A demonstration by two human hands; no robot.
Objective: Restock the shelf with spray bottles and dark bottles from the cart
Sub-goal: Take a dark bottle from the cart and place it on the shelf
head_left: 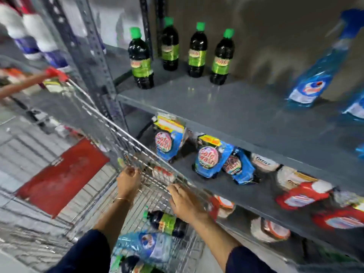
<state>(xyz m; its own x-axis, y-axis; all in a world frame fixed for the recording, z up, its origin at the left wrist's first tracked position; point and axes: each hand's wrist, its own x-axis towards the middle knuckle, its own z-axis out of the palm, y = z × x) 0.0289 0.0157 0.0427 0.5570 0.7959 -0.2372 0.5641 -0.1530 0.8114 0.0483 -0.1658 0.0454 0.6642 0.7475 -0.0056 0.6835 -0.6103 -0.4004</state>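
Several dark bottles with green caps and green labels (141, 60) stand at the back left of the grey shelf (226, 107). Blue spray bottles (317, 75) stand at its right end. Below me is a wire cart (110, 123). My left hand (129, 181) grips the cart's near wire rim. My right hand (186, 201) lies on the same rim a little to the right, fingers curled over it. Inside the cart lie a dark bottle (167, 223), a blue spray bottle (145, 248) and another dark bottle (134, 266), partly hidden by my arms.
The lower shelf holds blue detergent pouches (208, 160) and red and white bottles (303, 196). A red cart flap (63, 178) is at left, and a red handle (57, 73) at the cart's far end. Another person's arm (17, 85) reaches in at far left. A perforated steel upright (88, 52) frames the shelf.
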